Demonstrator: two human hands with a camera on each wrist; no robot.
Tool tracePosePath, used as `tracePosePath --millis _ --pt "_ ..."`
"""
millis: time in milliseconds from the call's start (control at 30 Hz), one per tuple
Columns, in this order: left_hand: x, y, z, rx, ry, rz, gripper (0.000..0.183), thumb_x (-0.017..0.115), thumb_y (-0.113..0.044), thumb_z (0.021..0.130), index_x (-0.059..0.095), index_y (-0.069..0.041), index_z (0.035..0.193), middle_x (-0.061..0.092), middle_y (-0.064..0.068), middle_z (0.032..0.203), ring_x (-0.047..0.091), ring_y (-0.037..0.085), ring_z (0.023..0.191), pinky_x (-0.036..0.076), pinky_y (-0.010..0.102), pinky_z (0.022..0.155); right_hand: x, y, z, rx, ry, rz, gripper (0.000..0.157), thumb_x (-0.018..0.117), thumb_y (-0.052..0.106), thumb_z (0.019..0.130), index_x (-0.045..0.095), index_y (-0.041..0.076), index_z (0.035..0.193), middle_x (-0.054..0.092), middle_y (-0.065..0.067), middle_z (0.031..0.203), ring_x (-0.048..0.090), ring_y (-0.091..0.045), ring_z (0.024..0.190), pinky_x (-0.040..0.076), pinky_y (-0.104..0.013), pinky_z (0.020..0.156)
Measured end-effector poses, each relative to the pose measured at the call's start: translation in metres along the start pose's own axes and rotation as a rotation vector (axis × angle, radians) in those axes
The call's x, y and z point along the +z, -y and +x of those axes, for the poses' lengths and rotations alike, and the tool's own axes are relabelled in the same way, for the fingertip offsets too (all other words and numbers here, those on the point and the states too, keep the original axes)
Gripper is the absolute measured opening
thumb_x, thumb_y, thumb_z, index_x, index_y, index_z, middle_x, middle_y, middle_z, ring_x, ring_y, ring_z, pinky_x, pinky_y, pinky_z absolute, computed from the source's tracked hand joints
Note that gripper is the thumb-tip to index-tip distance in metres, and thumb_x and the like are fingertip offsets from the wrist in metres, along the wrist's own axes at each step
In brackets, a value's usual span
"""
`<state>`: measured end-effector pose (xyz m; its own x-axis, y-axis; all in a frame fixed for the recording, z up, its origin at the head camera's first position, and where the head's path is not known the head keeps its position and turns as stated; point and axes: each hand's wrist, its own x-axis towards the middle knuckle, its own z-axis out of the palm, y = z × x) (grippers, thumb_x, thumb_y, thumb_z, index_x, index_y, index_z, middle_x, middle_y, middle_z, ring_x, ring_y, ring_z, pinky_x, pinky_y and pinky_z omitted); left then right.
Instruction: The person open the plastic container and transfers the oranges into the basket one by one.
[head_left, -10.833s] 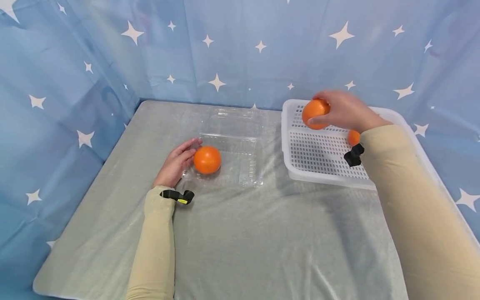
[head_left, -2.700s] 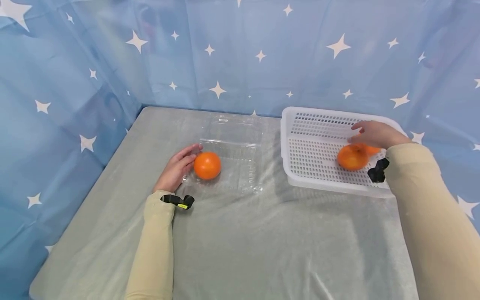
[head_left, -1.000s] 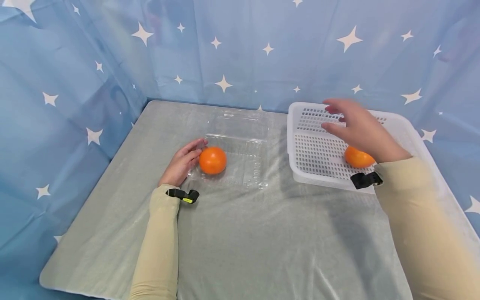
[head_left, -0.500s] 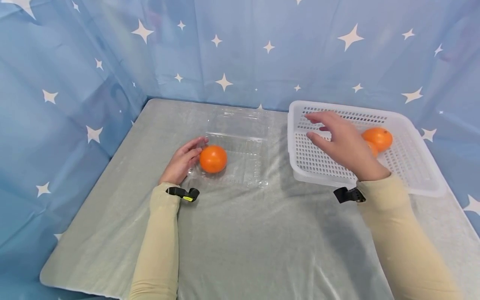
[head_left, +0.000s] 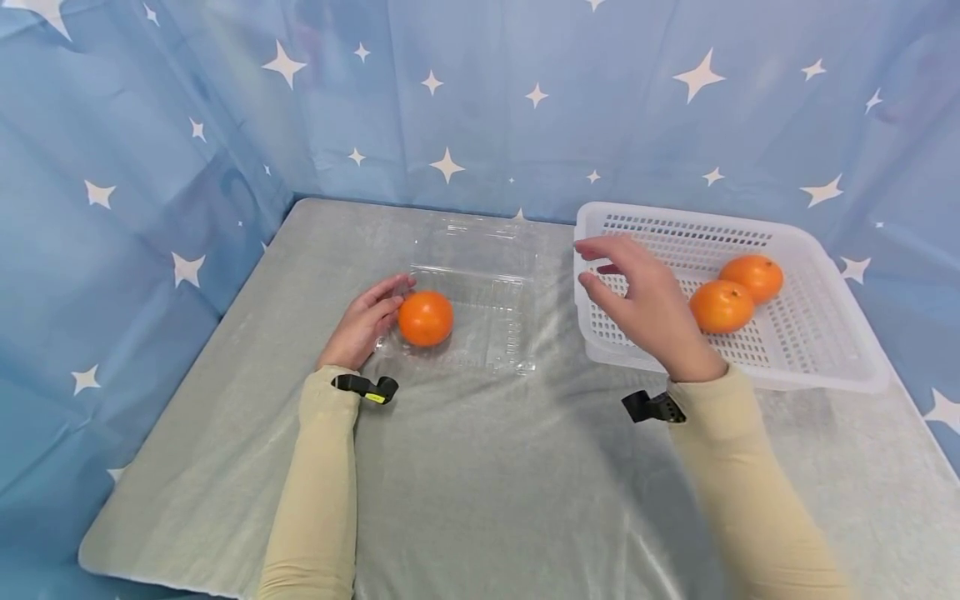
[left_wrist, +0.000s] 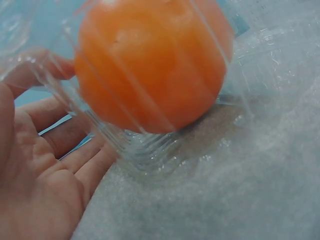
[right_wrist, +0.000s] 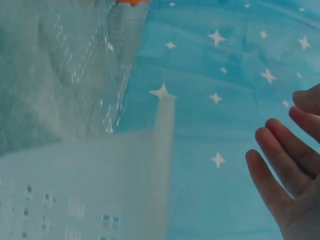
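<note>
My left hand (head_left: 362, 327) rests against the left side of a clear plastic clamshell box (head_left: 480, 342), its fingers along the outer wall. One orange (head_left: 426, 318) sits inside the box at that side, close to the fingertips; the left wrist view shows the orange (left_wrist: 155, 65) through the clear wall. Empty, my right hand (head_left: 645, 304) hovers at the left part of a white perforated basket (head_left: 847, 333), fingers spread and loosely bent. Two more oranges, a front orange (head_left: 722, 307) and a rear orange (head_left: 753, 278), lie side by side in the basket.
The box's lid (head_left: 476, 242) stands folded open toward the back. Grey cloth covers the table (head_left: 480, 483). A blue star-patterned curtain (head_left: 495, 108) hangs along the back and left edges.
Earlier the right hand held an orange over the basket; that orange now lies beside the other one there. The emptied right hand has since moved left. My left hand has stayed at the box.
</note>
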<state>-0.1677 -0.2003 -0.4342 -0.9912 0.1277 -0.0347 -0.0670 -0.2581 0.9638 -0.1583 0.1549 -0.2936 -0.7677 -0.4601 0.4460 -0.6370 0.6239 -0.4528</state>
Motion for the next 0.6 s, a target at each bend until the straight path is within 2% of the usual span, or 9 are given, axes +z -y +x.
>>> tracePosePath --millis 133,367,500,600 --pt "-0.003 0.002 0.001 0.004 -0.002 0.014 0.042 0.05 -0.012 0.092 0.042 -0.011 0.133 0.044 0.002 0.133 0.038 0.011 0.123 0.03 0.031 0.101 0.011 0.006 0.001 -0.011 -0.012 0.024 0.034 0.057 0.02 0.088 0.054 0.015 0.121 0.055 0.003 0.115 0.049 -0.011 0.105 0.044 -0.033 0.085" --pt "0.002 -0.012 -0.007 0.016 0.035 0.056 0.046 0.046 -0.008 0.092 0.033 -0.003 0.137 0.036 0.01 0.139 0.032 0.018 0.128 0.027 0.033 0.103 0.031 0.017 0.0 -0.016 -0.028 0.11 0.033 0.055 0.022 0.089 0.054 0.018 0.122 0.055 0.004 0.113 0.05 -0.01 0.103 0.044 -0.03 0.085" --pt "0.003 -0.011 -0.007 0.015 0.033 0.058 0.046 0.046 -0.007 0.092 0.033 -0.004 0.137 0.036 0.011 0.139 0.032 0.018 0.128 0.027 0.033 0.103 0.039 0.019 0.0 -0.011 -0.044 0.176 0.032 0.055 0.021 0.089 0.054 0.02 0.121 0.054 0.007 0.113 0.051 -0.01 0.102 0.044 -0.028 0.085" --pt "0.002 -0.006 -0.004 0.006 0.027 0.048 0.046 0.048 -0.008 0.092 0.035 -0.005 0.136 0.037 0.009 0.138 0.033 0.017 0.127 0.028 0.032 0.102 0.042 0.024 0.0 0.011 -0.049 0.232 0.032 0.056 0.018 0.088 0.055 0.017 0.121 0.055 0.004 0.113 0.052 -0.013 0.102 0.045 -0.03 0.085"
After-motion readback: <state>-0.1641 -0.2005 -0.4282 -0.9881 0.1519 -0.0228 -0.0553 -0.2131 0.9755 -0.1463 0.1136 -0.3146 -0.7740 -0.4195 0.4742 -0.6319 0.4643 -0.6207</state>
